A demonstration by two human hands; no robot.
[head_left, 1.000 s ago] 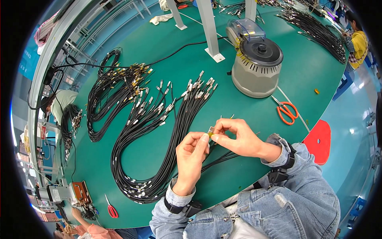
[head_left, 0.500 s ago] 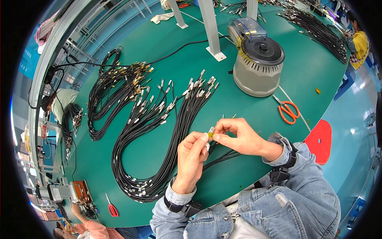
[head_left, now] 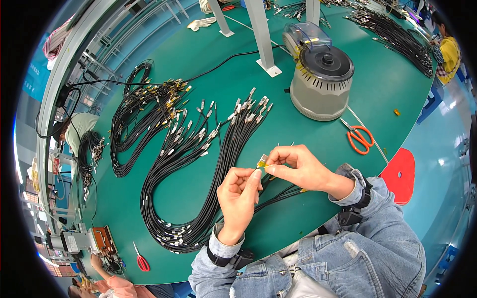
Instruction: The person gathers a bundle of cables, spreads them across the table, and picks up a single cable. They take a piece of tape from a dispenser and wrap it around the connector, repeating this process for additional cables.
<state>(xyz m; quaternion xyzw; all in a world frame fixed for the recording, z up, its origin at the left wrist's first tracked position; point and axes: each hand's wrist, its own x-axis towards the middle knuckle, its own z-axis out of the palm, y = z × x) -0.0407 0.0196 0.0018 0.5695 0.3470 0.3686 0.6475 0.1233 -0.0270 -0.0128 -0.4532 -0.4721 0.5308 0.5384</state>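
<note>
Above the green table, a silver cable connector with a piece of yellow tape (head_left: 262, 162) stands between my two hands. My left hand (head_left: 238, 197) is closed, thumb and forefinger pinching just below the connector, where its black cable seems to run. From the other side, my right hand (head_left: 299, 169) pinches the yellow tape at the connector with thumb and forefinger. Several black cables (head_left: 280, 197) lie under my hands, some with yellow tape on the ends. Left of my hands curves a big bundle of black cables (head_left: 198, 221) with silver connectors and white labels.
A round grey tape dispenser (head_left: 320, 92) with a black top stands ahead. Orange-handled scissors (head_left: 358, 138) lie to the right, red-handled scissors (head_left: 142, 260) at the lower left. More cables with yellow-taped ends (head_left: 149, 107) lie far left. Metal posts (head_left: 263, 37) rise from the table (head_left: 208, 74).
The left thumb and forefinger have slid slightly down from the connector, showing more of the yellow tape. A yellow-taped cable end now shows below my right hand.
</note>
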